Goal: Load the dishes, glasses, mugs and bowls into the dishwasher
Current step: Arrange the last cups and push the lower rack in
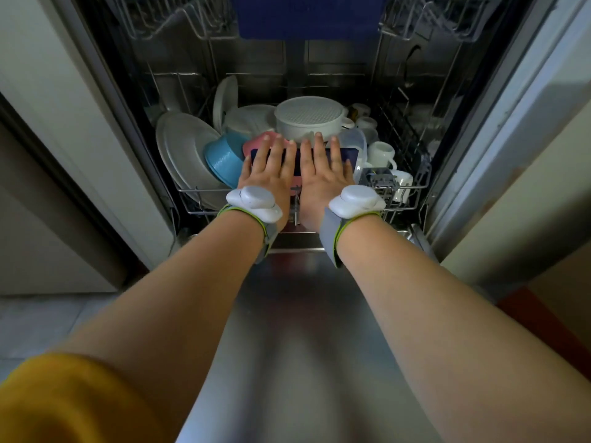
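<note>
Both the left hand (270, 169) and right hand (323, 171) lie flat, fingers straight, on a dark tray (347, 156) in the lower rack (412, 187)

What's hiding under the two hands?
Both flat hands, left hand and right hand, cover a dark blue rectangular tray; a pink plastic bowl peeks out behind. The tray's middle is hidden.

You see a lower rack (204, 190) of thin coated metal wire; a door panel (300, 330) of brushed steel, dully reflective; a large plate (184, 148) in glossy white ceramic; a blue bowl (222, 159) in smooth matt plastic; a mug (380, 153) in shiny white glaze; a clear container (358, 145) in translucent plastic.
</note>
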The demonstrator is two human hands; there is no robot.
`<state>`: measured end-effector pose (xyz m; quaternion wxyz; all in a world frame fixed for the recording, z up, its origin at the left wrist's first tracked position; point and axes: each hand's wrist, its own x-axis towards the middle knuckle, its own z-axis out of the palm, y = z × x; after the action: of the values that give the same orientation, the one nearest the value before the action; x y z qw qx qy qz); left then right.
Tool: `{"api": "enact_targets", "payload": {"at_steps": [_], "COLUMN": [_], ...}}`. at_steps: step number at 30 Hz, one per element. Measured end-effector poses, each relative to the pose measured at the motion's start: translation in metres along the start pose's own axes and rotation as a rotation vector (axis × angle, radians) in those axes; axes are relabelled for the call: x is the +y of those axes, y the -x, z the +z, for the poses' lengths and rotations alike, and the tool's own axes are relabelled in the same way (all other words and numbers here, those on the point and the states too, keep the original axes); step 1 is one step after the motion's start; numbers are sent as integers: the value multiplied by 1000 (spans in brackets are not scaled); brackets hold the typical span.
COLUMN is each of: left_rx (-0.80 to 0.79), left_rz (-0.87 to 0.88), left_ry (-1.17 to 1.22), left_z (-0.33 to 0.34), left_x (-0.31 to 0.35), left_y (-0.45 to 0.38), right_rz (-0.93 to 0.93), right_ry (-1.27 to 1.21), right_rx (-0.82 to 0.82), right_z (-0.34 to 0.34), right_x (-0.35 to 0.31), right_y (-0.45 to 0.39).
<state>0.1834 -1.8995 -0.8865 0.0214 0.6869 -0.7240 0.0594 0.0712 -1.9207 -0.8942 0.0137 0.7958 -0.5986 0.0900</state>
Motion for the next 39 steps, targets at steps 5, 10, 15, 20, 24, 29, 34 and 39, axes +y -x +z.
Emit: {"api": "enact_targets", "payload": {"at_steps": [5,10,15,20,24,29,34,39], "left_rx": [-5,-4,-28,-63,-104,-194,-291,-475], "left_rz": [-1,-5,24,52,14,-97,-149,65], "left_ry": [-3,12,-10,-64,-9,64,151,142], "left_z": [-1,-6,-9,-2,-2,17,32,41], "left_x": [-5,-2,-8,-11,2,0,-12,-15], "left_y": [-19,-25,-31,-26,-12,21,38,64], "right_rz": [27,25,24,30,10,-56,-113,-179], "right_ry": [23,39,58,63,95,50,-53,-169], "right_rx": [2,19,28,-53,-55,-233,-327,-483], "right_z": [3,11,12,12,4,-5,9,27], "right_x": [1,5,6,4,6,-15,-36,-37], "right_y": [-27,-42,-48,-43,-23,5,26,52]}}
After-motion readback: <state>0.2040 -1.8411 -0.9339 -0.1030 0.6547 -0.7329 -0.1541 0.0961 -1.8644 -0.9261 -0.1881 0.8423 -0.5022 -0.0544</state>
